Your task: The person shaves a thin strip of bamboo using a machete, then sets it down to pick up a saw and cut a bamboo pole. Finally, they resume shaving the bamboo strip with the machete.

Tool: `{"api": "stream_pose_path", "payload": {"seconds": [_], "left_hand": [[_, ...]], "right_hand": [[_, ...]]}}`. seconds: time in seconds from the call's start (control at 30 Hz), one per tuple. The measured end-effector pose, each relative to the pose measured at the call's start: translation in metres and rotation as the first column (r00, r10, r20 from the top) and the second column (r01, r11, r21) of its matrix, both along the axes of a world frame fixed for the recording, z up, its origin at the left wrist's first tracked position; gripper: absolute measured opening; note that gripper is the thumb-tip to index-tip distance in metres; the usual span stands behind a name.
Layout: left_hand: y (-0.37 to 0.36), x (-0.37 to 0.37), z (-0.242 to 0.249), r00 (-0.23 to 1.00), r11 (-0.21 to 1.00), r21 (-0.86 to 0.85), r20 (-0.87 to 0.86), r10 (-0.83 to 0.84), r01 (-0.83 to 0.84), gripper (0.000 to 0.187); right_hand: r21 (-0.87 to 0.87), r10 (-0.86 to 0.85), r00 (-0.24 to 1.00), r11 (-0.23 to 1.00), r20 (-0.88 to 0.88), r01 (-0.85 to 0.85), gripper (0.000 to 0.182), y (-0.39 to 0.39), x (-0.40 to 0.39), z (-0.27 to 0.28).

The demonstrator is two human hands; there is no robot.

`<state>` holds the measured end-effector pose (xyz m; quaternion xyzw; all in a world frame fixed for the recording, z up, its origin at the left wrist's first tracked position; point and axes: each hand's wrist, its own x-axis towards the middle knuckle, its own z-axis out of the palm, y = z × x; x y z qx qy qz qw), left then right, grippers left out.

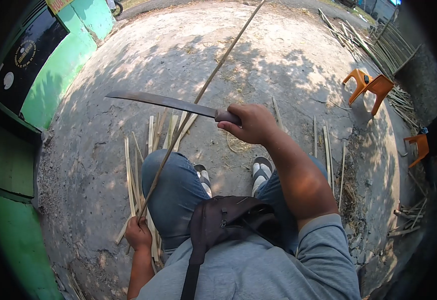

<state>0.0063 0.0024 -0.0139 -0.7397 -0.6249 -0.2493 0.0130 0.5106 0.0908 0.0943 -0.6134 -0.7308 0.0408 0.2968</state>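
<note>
My right hand (pixel 252 123) is wrapped round the handle of a machete (pixel 161 101), its long blade pointing left. The blade crosses a long thin bamboo strip (pixel 212 75) in this view. Down by my left thigh, my left hand (pixel 139 234) grips the lower end of that strip, which slants up past my left knee towards the far ground. Several pale split bamboo slats (pixel 130 175) lie on the ground beside and under my left leg. More slats (pixel 327 155) are on the ground to the right of my right knee.
An orange plastic stool (pixel 371 89) stands at the right, with another orange seat (pixel 418 147) nearer. Bamboo poles (pixel 353 42) are piled at the far right by a slatted panel (pixel 394 47). A green wall (pixel 53 92) runs along the left. A black bag (pixel 228 220) lies across my lap.
</note>
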Motion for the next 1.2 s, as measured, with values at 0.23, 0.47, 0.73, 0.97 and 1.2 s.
{"api": "stream_pose_path", "payload": {"seconds": [0.23, 0.47, 0.73, 0.97, 1.2], "left_hand": [[-0.002, 0.001, 0.004, 0.999, 1.000, 0.011, -0.033, -0.007, 0.008, 0.033], [0.000, -0.002, 0.009, 0.996, 1.000, 0.023, -0.088, 0.007, -0.005, 0.031], [-0.007, -0.001, 0.018, 0.990, 0.999, 0.031, -0.140, 0.025, -0.021, 0.035], [-0.002, -0.009, 0.004, 0.991, 0.998, 0.066, -0.135, 0.018, -0.009, 0.037], [-0.002, -0.007, 0.018, 0.988, 0.998, 0.061, -0.155, 0.018, -0.009, 0.033]], "right_hand": [[0.023, 0.038, 0.989, 0.999, 0.146, -0.042, 0.046, -0.005, -0.008, 0.007], [0.029, 0.046, 0.993, 0.998, 0.107, -0.049, 0.048, 0.000, 0.000, 0.005], [-0.003, -0.017, 0.992, 1.000, 0.124, 0.018, 0.047, -0.004, -0.011, 0.001], [0.106, -0.038, 0.995, 0.994, 0.087, 0.029, 0.045, 0.008, 0.000, -0.007], [-0.027, -0.235, 0.970, 0.972, -0.066, 0.234, 0.051, 0.011, 0.015, -0.011]]}}
